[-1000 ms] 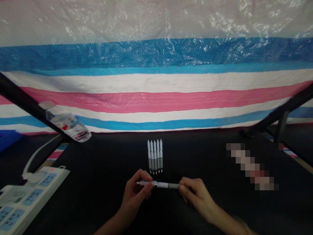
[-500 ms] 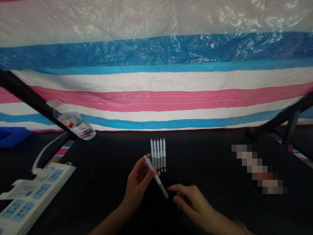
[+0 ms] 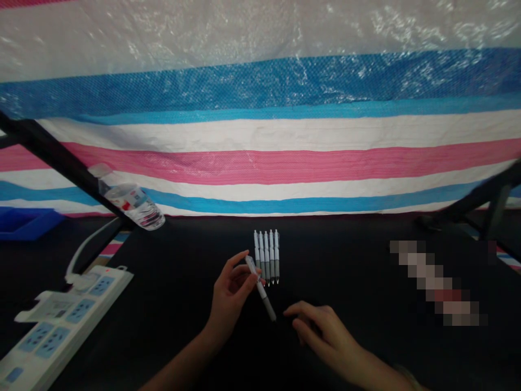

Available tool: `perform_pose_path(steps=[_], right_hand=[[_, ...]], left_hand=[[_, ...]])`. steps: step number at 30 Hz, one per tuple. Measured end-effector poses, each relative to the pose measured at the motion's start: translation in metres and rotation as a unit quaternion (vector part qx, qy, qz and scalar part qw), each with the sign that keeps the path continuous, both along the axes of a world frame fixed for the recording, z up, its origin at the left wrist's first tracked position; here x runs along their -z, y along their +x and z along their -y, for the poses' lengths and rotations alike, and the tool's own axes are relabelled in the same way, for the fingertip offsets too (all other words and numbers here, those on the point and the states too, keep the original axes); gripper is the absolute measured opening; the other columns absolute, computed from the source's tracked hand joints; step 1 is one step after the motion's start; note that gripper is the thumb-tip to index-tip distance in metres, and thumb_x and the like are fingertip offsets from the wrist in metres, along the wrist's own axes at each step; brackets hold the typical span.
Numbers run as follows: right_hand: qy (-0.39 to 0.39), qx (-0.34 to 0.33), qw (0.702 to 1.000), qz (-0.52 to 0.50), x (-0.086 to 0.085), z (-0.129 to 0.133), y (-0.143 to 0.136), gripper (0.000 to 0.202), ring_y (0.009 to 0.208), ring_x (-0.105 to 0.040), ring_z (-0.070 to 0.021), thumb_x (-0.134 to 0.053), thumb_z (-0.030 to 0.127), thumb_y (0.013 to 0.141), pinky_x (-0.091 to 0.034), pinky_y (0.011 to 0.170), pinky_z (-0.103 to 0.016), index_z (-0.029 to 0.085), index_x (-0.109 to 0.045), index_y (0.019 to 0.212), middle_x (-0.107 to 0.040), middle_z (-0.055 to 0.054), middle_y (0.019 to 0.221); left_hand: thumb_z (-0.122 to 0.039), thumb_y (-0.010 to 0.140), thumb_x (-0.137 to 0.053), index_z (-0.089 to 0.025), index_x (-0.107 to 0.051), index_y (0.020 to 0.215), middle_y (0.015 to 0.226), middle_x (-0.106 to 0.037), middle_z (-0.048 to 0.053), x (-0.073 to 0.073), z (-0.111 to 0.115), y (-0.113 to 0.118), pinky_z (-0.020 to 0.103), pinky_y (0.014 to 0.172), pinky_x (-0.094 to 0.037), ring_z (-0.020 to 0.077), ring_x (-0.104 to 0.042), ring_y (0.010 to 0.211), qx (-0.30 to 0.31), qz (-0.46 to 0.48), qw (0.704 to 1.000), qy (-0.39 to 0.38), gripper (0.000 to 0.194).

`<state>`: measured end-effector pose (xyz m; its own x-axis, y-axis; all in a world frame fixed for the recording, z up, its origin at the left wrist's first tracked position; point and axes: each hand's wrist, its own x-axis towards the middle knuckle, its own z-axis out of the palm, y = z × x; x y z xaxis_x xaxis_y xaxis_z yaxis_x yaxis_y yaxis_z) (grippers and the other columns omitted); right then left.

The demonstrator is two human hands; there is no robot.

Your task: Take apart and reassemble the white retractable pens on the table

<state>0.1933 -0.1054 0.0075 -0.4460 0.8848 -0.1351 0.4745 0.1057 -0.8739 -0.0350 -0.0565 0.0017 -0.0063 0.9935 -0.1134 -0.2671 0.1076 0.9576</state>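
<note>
Between the thumb and fingers of my left hand (image 3: 234,288) is a white pen with a grey grip (image 3: 262,293), tilted with its grey end down to the right. Just behind it, several matching pens (image 3: 266,255) lie side by side in a row on the black table (image 3: 183,260), their grey ends toward me. My right hand (image 3: 319,331) hovers to the right of the held pen, apart from it, with the fingers loosely curled and parted and nothing seen in them.
A white power strip (image 3: 69,320) with a plugged-in cable lies at the left. Behind it a clear plastic bottle (image 3: 136,203) leans by a black metal bar (image 3: 69,168). A blue tray (image 3: 30,224) is at the far left; a pixelated item (image 3: 435,282) lies right. Striped sheeting (image 3: 260,165) hangs behind.
The held pen's grey end has swung slightly away from my right hand, and the gap between them is wider. The whole view has shifted a little.
</note>
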Motion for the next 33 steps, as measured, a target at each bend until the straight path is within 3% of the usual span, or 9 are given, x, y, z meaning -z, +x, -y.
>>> perform_pose_path(steps=[4, 8, 13, 23, 28, 30, 33], right_hand=[[-0.005, 0.0, 1.0, -0.004, -0.001, -0.001, 0.0, 0.031, 0.06, -0.057, -0.0154, -0.046, 0.035, 0.101, -0.04, 0.058, -0.025, 0.019, -0.07, 0.112, -0.061, 0.001, 0.068], [-0.008, 0.008, 1.0, -0.009, -0.003, 0.0, 0.0, 0.031, 0.06, -0.057, -0.0152, -0.046, 0.036, 0.101, -0.04, 0.057, -0.025, 0.02, -0.071, 0.11, -0.061, 0.001, 0.068], [-0.008, 0.007, 1.0, -0.02, -0.001, -0.002, 0.0, 0.03, 0.059, -0.056, -0.0142, -0.047, 0.036, 0.101, -0.039, 0.056, -0.024, 0.019, -0.07, 0.109, -0.061, 0.002, 0.067], [-0.005, 0.01, 0.999, -0.039, 0.007, -0.005, 0.001, 0.032, 0.058, -0.056, -0.014, -0.045, 0.039, 0.102, -0.039, 0.055, -0.024, 0.019, -0.07, 0.107, -0.061, 0.002, 0.066], [-0.013, 0.026, 0.998, -0.059, 0.011, -0.009, 0.001, 0.041, 0.054, -0.053, -0.013, -0.044, 0.048, 0.102, -0.037, 0.052, -0.024, 0.017, -0.07, 0.106, -0.059, 0.002, 0.061], [-0.019, 0.032, 0.996, -0.075, 0.013, -0.011, 0.001, 0.046, 0.05, -0.05, -0.0119, -0.043, 0.053, 0.102, -0.035, 0.05, -0.023, 0.016, -0.07, 0.106, -0.058, 0.003, 0.06], [-0.033, 0.037, 0.994, -0.102, 0.018, -0.012, 0.001, 0.051, 0.046, -0.047, -0.0105, -0.043, 0.059, 0.101, -0.032, 0.046, -0.022, 0.015, -0.069, 0.106, -0.057, 0.003, 0.059]], left_hand=[[-0.028, 0.081, -0.08, -0.021, -0.06, 0.126, 0.098, -0.078, 0.006, 0.001, -0.001, -0.001, 0.041, 0.082, -0.062, 0.0242, -0.078, 0.082, 0.003, -0.005, 1.0, 0.0, 0.049], [-0.028, 0.082, -0.08, -0.024, -0.053, 0.135, 0.098, -0.079, 0.005, 0.0, -0.001, -0.001, 0.04, 0.081, -0.062, 0.0234, -0.078, 0.081, 0.0, 0.002, 1.0, 0.007, 0.06], [-0.03, 0.081, -0.081, -0.023, -0.058, 0.124, 0.095, -0.079, 0.004, -0.001, -0.002, -0.003, 0.039, 0.081, -0.062, 0.0239, -0.078, 0.081, -0.012, -0.004, 1.0, 0.001, 0.049], [-0.031, 0.08, -0.082, -0.022, -0.061, 0.125, 0.093, -0.078, 0.004, -0.007, -0.007, -0.005, 0.04, 0.081, -0.062, 0.025, -0.078, 0.082, -0.015, -0.005, 1.0, 0.0, 0.05], [-0.035, 0.079, -0.08, -0.021, -0.053, 0.14, 0.096, -0.079, 0.008, -0.018, -0.034, -0.012, 0.043, 0.08, -0.064, 0.0285, -0.078, 0.088, 0.001, -0.061, 0.998, 0.008, 0.068], [-0.032, 0.08, -0.078, -0.019, -0.054, 0.14, 0.094, -0.079, 0.008, -0.018, -0.053, -0.015, 0.04, 0.075, -0.065, 0.029, -0.076, 0.093, 0.021, -0.119, 0.992, 0.031, 0.065], [-0.025, 0.079, -0.076, -0.019, -0.062, 0.133, 0.094, -0.077, 0.007, -0.008, -0.081, -0.018, 0.033, 0.062, -0.065, 0.0234, -0.075, 0.079, 0.039, -0.196, 0.978, 0.065, 0.056]])
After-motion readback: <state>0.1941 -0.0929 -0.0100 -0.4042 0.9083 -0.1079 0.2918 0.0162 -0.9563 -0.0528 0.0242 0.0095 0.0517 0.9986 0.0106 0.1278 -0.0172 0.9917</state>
